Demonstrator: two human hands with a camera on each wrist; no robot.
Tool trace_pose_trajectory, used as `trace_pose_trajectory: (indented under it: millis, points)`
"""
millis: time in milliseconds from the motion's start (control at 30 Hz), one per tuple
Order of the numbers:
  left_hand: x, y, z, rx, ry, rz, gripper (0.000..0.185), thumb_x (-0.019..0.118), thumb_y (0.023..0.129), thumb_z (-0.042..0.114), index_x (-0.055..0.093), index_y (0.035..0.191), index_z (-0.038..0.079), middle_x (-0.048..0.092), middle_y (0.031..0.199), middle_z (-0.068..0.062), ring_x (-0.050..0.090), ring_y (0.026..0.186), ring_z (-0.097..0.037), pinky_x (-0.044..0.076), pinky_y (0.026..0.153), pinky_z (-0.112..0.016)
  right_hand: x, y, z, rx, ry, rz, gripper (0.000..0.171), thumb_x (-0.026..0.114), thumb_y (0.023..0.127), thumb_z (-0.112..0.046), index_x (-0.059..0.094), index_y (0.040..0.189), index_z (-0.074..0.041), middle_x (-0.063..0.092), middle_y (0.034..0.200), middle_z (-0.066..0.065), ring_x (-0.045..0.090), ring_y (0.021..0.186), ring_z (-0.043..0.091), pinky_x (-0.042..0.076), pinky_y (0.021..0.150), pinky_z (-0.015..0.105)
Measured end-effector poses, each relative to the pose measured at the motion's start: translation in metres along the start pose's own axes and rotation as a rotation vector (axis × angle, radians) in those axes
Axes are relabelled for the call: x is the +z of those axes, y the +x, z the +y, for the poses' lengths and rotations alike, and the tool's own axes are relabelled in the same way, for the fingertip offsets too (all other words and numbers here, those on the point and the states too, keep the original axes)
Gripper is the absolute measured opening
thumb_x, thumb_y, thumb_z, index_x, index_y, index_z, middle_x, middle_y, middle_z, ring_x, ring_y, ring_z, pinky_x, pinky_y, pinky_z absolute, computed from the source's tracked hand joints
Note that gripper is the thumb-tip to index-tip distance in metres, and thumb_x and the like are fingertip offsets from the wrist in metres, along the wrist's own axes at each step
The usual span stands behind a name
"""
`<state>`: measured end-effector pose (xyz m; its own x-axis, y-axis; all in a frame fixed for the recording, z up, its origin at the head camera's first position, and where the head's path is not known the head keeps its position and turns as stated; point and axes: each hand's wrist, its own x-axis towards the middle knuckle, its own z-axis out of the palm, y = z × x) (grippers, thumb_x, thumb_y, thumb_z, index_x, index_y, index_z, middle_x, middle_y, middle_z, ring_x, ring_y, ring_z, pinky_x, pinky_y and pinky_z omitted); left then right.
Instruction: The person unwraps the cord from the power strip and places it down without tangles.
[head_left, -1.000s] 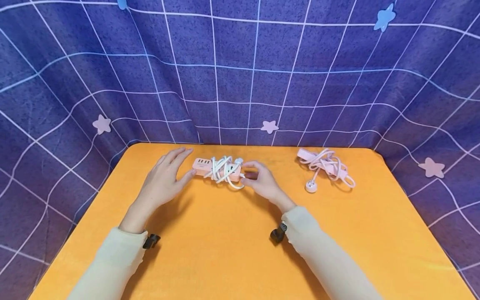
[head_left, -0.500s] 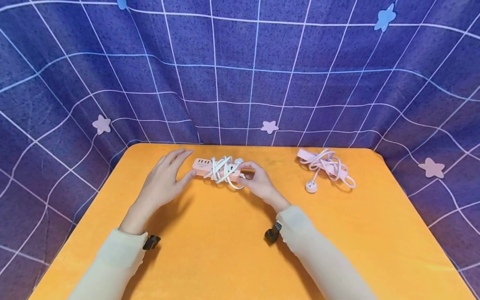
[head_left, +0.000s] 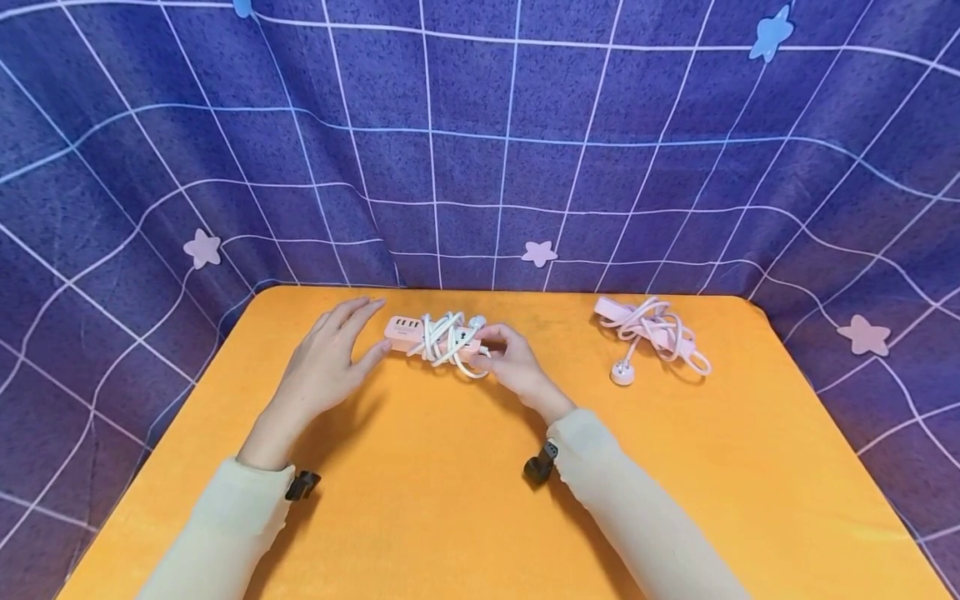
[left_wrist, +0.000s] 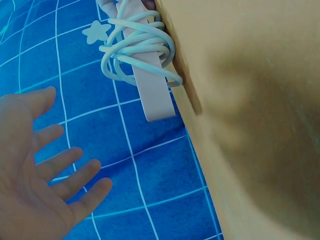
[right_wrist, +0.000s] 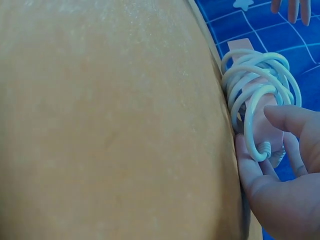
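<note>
A pink power strip (head_left: 406, 331) lies near the back of the table, its white cord (head_left: 442, 337) wound several times round the middle. My right hand (head_left: 520, 367) grips the strip's right end, thumb and fingers on either side of it. In the right wrist view, fingers (right_wrist: 247, 167) of that hand lie beside the cord's ribbed end. To the left of the strip, my left hand (head_left: 318, 362) is held with fingers spread, its thumb close to the strip's left end; whether they touch cannot be told. The left wrist view has this hand (left_wrist: 40, 185) holding nothing.
A second pink power strip (head_left: 660, 337), wrapped in its own pink cord, lies at the back right. Its round plug (head_left: 622, 372) rests on the orange table (head_left: 420, 500). A blue gridded curtain (head_left: 480, 167) stands behind and along both sides.
My right hand has shifted slightly left, closing in on the strip's right end, with its forearm following. The left hand and both strips stay in place.
</note>
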<state>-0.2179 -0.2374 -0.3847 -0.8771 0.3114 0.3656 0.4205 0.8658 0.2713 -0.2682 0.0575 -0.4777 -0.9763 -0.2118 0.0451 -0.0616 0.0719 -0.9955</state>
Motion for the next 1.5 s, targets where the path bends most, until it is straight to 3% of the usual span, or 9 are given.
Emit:
trace_pose_trajectory:
  millis: [467, 633, 900, 1500]
  points:
    - [0.001, 0.001, 0.0, 0.002, -0.004, -0.01, 0.064, 0.065, 0.105, 0.042, 0.046, 0.16, 0.016, 0.045, 0.163, -0.017, 0.045, 0.144, -0.047, 0.04, 0.112, -0.069, 0.004, 0.0, -0.001, 0.061, 0.087, -0.001, 0.042, 0.075, 0.091, 0.006, 0.061, 0.13, 0.0, 0.061, 0.132, 0.015, 0.06, 0.109, 0.022, 0.053, 0.073, 0.025]
    - [0.004, 0.002, 0.003, 0.01, -0.008, -0.012, 0.063, 0.066, 0.105, 0.039, 0.047, 0.16, 0.016, 0.046, 0.162, -0.017, 0.046, 0.143, -0.046, 0.04, 0.112, -0.069, 0.005, 0.002, 0.003, 0.066, 0.121, -0.002, 0.044, 0.078, 0.091, 0.003, 0.062, 0.132, -0.001, 0.062, 0.133, 0.013, 0.06, 0.11, 0.02, 0.054, 0.075, 0.026]
    - [0.01, 0.005, 0.006, 0.025, -0.022, -0.019, 0.062, 0.067, 0.105, 0.038, 0.048, 0.159, 0.015, 0.046, 0.161, -0.019, 0.045, 0.145, -0.046, 0.037, 0.115, -0.069, 0.007, 0.006, 0.007, 0.067, 0.153, 0.006, 0.04, 0.079, 0.09, 0.004, 0.063, 0.126, -0.003, 0.062, 0.124, 0.009, 0.059, 0.102, 0.018, 0.053, 0.069, 0.026]
    - [0.02, 0.018, 0.016, 0.068, -0.047, 0.007, 0.058, 0.071, 0.103, 0.034, 0.054, 0.155, 0.017, 0.051, 0.157, -0.017, 0.048, 0.142, -0.045, 0.043, 0.11, -0.068, 0.013, 0.01, 0.011, 0.025, 0.162, 0.031, 0.036, 0.074, 0.088, 0.016, 0.061, 0.119, 0.003, 0.063, 0.127, 0.016, 0.06, 0.109, 0.023, 0.057, 0.084, 0.025]
